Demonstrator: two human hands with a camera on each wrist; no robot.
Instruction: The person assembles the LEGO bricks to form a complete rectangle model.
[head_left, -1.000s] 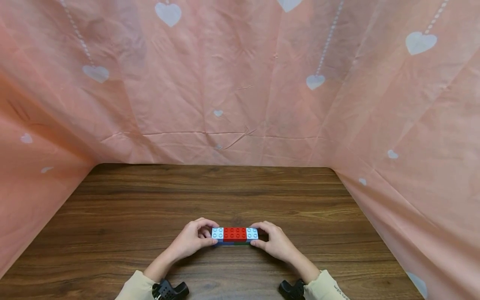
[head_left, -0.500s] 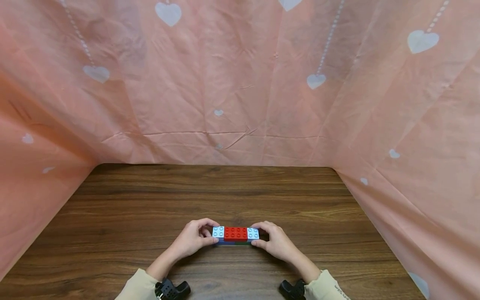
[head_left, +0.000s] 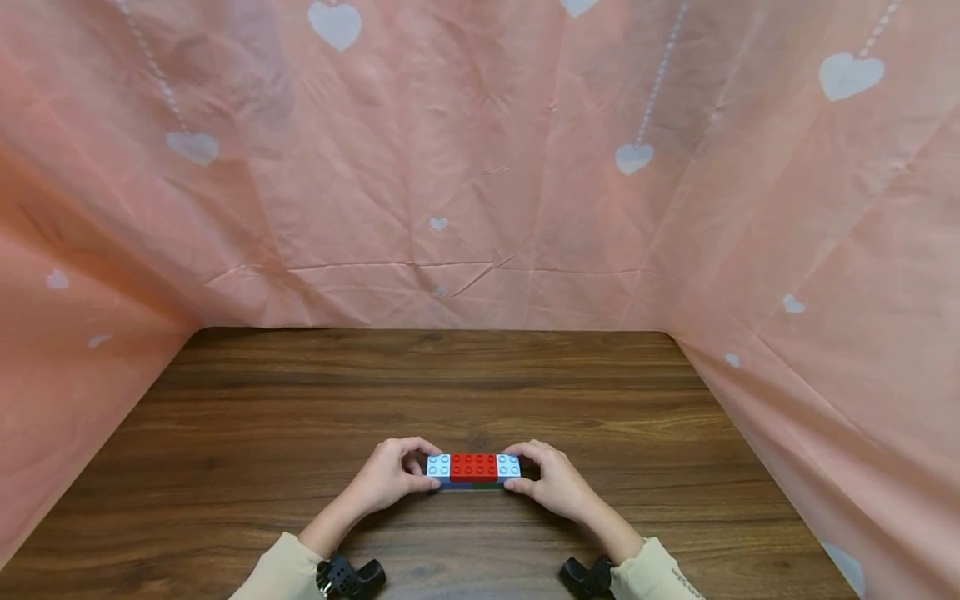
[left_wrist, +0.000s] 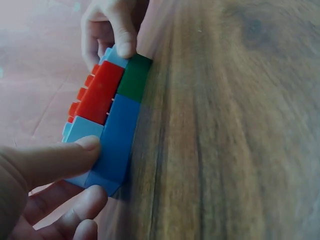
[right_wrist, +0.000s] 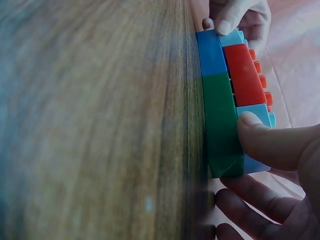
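Observation:
Between my two hands, low in the middle of the head view, is a joined row of toy building bricks. Its upper layer has a red brick (head_left: 473, 467) in the middle, with a light blue brick (head_left: 438, 467) at the left end and another light blue brick (head_left: 508, 467) at the right end. Underneath, a blue brick (left_wrist: 116, 142) and a green brick (right_wrist: 220, 120) lie end to end. My left hand (head_left: 390, 475) pinches the left light blue brick, thumb on its near side. With thumb and fingers, my right hand (head_left: 556, 481) pinches the right light blue brick.
The bricks are at the brown wooden table (head_left: 450, 383). Pink cloth (head_left: 465, 167) printed with white hearts hangs behind the table and along both sides. A black device (head_left: 350, 577) is strapped at the left wrist, and a similar black device (head_left: 587, 577) at the right.
Both hands keep their pinch on the bricks. The hands and bricks appear a few pixels further right in the head view, and the background has shifted slightly too.

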